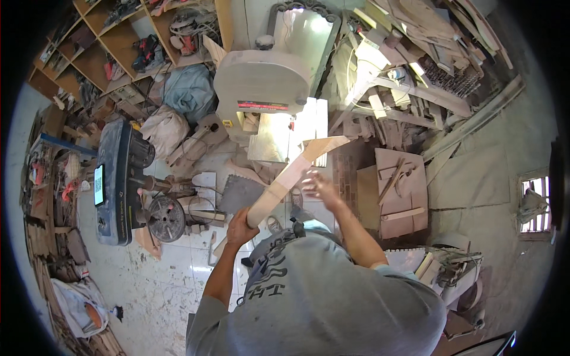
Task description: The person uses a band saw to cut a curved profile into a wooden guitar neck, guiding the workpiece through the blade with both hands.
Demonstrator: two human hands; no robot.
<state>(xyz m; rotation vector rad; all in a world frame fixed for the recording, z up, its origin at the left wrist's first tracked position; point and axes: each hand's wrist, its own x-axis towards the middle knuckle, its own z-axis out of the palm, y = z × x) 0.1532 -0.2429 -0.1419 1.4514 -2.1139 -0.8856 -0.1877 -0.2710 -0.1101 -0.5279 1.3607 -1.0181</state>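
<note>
My left hand (240,228) is closed round the near end of a long, angled wooden piece (287,181). The piece slants up to the right, and its far end bends toward the right in a point. My right hand (321,191) hovers just to the right of the piece's middle, fingers apart and slightly blurred, with nothing in it. Beyond the piece stands a grey band saw (261,80), its upper housing facing me. The lit saw table (267,145) lies beneath that housing, and the wood's far end overlaps it from this view.
A dark drill press (116,190) stands at the left. Cubby shelves (122,44) with power tools fill the back left. Wood offcuts (415,35) are heaped at the back right. A board (404,193) bearing scraps lies to the right, and a dark sheet (240,194) lies on the floor.
</note>
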